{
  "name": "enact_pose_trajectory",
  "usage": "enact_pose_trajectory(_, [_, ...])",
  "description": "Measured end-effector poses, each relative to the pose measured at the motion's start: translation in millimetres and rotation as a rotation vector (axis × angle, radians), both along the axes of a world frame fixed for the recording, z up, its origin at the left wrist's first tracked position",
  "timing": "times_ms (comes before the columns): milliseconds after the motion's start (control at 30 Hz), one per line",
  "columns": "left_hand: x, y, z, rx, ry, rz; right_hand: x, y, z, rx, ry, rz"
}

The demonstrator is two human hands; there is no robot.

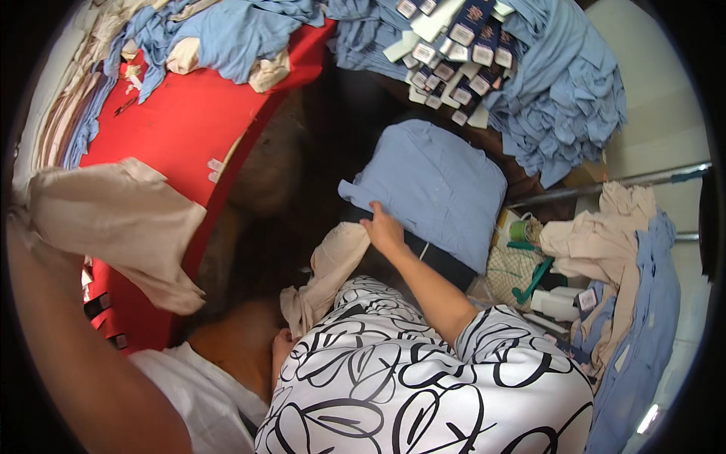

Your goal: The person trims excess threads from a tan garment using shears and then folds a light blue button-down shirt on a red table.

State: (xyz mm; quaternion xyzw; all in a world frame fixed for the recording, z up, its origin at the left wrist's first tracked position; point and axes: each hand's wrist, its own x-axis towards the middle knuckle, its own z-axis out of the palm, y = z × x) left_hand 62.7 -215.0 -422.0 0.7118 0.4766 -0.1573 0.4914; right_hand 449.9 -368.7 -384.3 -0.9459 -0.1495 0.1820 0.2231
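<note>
A beige cloth piece (333, 253), probably part of a garment, stretches between my two hands across my lap. My right hand (384, 229) pinches its upper end, with the index finger extended toward a folded light-blue shirt (435, 178). Low beside my patterned shirt, my left hand (282, 352) is closed at the lower end of the cloth; its fingers are partly hidden. The blue shirt lies on a dark surface (446, 261) just beyond my right hand.
At the left, a co-worker's arm (45, 318) is by a raised beige garment (121, 219), over a red-covered table (181, 113). Blue garments (560, 98) with dark tags (469, 45) are heaped at the back right. A metal rail (635, 180) and hanging clothes (650, 295) stand right.
</note>
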Motion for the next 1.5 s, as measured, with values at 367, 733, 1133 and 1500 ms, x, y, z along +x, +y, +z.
enact_pose_trajectory(367, [57, -19, 24, -0.067, 0.069, -0.324, 1, -6, -13, 0.313, -0.148, -0.079])
enact_pose_trajectory(733, [102, -26, 40, -0.122, 0.122, -0.216, -36, -128, -94, 0.262, 0.066, -0.384])
enact_pose_trajectory(1133, [233, -26, 23, -0.244, -0.344, -0.005, -33, -171, -38, 0.637, 1.056, -0.623])
enact_pose_trajectory(1500, [326, 18, -40, 0.393, -0.303, -0.101, -33, -231, -35, 0.854, 0.69, -1.36])
